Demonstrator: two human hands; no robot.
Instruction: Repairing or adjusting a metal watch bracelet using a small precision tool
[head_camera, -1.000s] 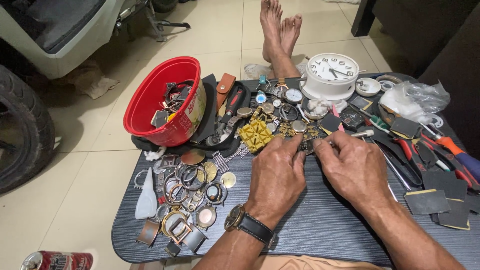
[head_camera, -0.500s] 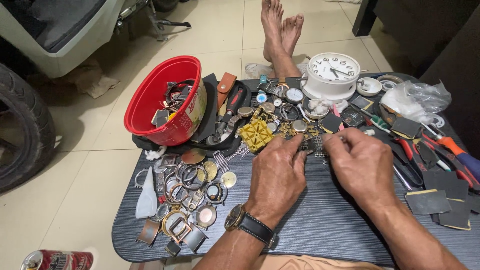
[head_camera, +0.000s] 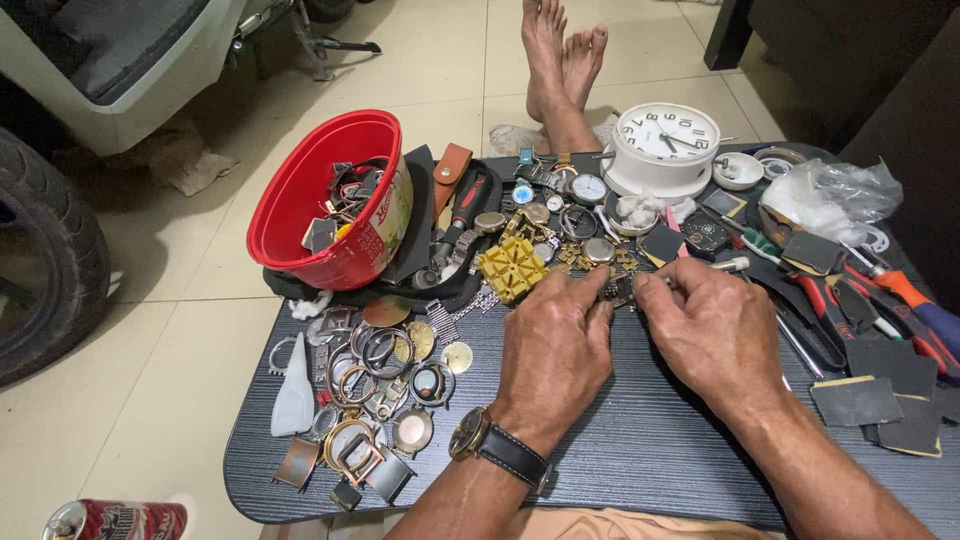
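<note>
I judge I'm mid-fiddling: my left hand (head_camera: 555, 345) and right hand (head_camera: 715, 335) pinch a small dark metal watch part (head_camera: 620, 290) above the grey striped table (head_camera: 640, 460), needing steady fingertip pressure next.

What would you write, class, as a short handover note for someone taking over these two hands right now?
Left hand, wristwatch on its wrist, and right hand: both pinch a small dark metal watch part between their fingers, just above the dark grey wood-grain tabletop.
Nearby: yellow plastic square holder, red plastic bucket of parts, white round alarm clock, pile of round metal watch cases.
Done: part picked up.
Left: cannot tell; the part is mostly hidden by the fingers.
</note>
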